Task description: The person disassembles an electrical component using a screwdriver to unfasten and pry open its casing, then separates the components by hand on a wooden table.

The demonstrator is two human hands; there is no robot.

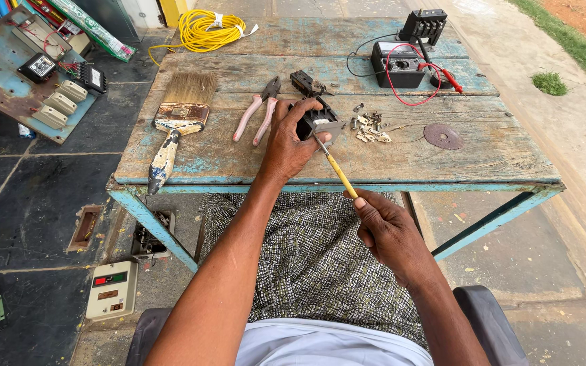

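One screwdriver (pixel 339 171); one pliers (pixel 259 116); two hands.

table (pixel 442 159): rough weathered wood, flaking blue paint; brush (pixel 178 115): pale bristles, paint-crusted wooden handle; pliers (pixel 260 112): dull metal, pink plastic grips; screwdriver (pixel 337 169): yellow plastic handle, metal shaft; switch block (pixel 320 118): matt black plastic; disc (pixel 443 136): rusty matt metal; cable (pixel 201 30): glossy yellow plastic

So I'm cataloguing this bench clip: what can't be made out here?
- Head view: the front of the small black part is covered by the left hand.
- The screwdriver tip is lost against that part.
- The small metal bits are too tiny to identify.
- The board of switches is cut off by the left edge.
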